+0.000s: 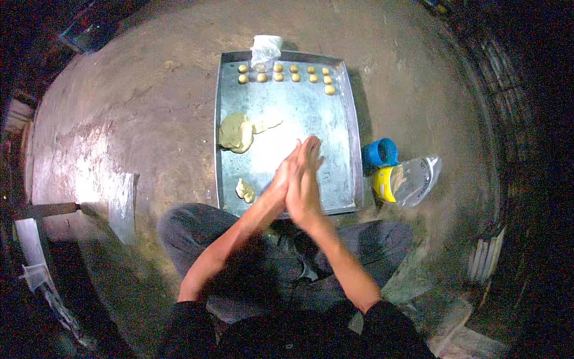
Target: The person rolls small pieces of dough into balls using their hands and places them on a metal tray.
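Observation:
Over the near half of a metal tray (287,101), my left hand (282,175) and my right hand (305,188) press palm to palm, blurred at the edges. Anything between the palms is hidden. A large lump of dough (233,133) rests against the tray's left side, with a thin tongue stretching right. Closer to me lies a small torn piece of dough (245,190). Several round dough balls (296,77) stand in rows along the far end, with one more ball (329,90) below the right end of the rows.
White crumpled plastic or cloth (266,48) hangs over the tray's far rim. Right of the tray are a blue cup (383,152) and a yellow-and-clear plastic packet (412,181) bearing writing. A plastic sheet (122,206) lies on the floor at left. My bent knees flank the tray's near edge.

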### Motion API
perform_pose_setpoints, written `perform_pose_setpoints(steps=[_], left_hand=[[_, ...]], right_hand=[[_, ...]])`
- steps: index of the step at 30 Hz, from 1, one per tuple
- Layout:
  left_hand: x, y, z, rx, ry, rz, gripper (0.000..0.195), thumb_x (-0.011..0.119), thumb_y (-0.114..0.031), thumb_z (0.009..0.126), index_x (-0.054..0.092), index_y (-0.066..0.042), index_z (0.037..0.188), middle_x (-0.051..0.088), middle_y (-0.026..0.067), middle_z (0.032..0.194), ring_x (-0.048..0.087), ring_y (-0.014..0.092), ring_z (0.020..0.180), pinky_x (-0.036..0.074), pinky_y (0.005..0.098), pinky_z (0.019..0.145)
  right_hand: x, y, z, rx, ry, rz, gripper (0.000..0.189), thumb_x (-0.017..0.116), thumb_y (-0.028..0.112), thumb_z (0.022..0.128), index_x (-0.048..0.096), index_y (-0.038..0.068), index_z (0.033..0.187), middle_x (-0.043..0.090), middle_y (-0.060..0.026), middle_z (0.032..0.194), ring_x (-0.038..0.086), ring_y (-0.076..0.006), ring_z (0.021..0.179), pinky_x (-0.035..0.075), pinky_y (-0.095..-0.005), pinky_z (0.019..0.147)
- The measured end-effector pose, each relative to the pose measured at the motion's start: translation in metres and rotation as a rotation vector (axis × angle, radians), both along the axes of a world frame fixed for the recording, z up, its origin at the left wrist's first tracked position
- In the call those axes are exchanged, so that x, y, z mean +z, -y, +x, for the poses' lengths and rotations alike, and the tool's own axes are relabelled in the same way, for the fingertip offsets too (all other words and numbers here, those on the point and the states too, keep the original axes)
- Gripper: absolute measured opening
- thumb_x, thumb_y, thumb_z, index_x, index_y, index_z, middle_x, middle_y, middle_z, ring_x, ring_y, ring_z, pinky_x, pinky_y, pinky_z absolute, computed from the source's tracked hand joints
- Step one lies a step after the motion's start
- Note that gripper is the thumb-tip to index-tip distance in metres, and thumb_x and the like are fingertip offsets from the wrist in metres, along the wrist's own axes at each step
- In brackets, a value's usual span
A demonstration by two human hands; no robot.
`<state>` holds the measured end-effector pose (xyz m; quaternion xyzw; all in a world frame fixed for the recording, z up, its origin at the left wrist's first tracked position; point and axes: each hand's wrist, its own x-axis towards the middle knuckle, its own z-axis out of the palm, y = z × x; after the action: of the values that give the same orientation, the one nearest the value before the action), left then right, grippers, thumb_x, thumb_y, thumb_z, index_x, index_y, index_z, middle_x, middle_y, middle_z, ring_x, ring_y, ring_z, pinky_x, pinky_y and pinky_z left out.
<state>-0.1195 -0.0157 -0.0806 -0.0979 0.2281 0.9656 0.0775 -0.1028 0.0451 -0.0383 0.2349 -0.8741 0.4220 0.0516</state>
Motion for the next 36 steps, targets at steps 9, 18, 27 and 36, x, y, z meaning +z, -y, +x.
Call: perform_pose_setpoints(steps=[9,18,27,36], left_hand=[[-0.002,-0.007,0.009,0.001,-0.079,-0.025,0.086,0.029,-0.067,0.101,0.021,-0.003,0.158,0.027,0.0119,0.163,0.029,0.026,0.148,0.024,0.0395,0.121],[0.006,-0.018,0.015,0.066,-0.057,0.149,0.073,0.034,-0.054,0.104,0.018,-0.009,0.16,0.02,0.0069,0.167,0.021,0.024,0.152,0.018,0.0467,0.124],[0.004,-0.017,0.004,-0.074,-0.048,0.221,0.079,0.028,-0.065,0.102,0.012,-0.014,0.161,0.015,0.0077,0.167,0.016,0.028,0.152,0.015,0.0469,0.123],[-0.012,-0.025,0.012,-0.049,-0.433,0.315,0.077,0.029,-0.069,0.099,0.008,-0.029,0.161,0.005,-0.0012,0.169,0.01,0.032,0.154,0.016,0.0597,0.121]], right_hand=[[0.012,-0.004,0.019,-0.049,0.128,0.115,0.078,0.023,0.05,0.107,-0.001,-0.004,0.157,0.001,-0.0321,0.163,-0.002,-0.0493,0.151,-0.001,-0.0557,0.122],[0.016,-0.003,0.028,0.035,0.067,0.258,0.069,0.018,0.048,0.108,0.013,0.001,0.159,0.01,-0.0212,0.166,0.005,-0.036,0.154,0.004,-0.0463,0.124],[0.031,0.01,0.043,-0.055,0.112,0.195,0.075,0.024,0.056,0.106,0.019,0.003,0.159,0.009,-0.0267,0.165,-0.002,-0.0391,0.154,0.005,-0.0436,0.124],[0.04,0.025,0.035,0.016,0.006,0.138,0.069,0.031,0.043,0.106,0.015,0.002,0.159,0.013,-0.0293,0.163,0.014,-0.0449,0.151,0.01,-0.0496,0.123]])
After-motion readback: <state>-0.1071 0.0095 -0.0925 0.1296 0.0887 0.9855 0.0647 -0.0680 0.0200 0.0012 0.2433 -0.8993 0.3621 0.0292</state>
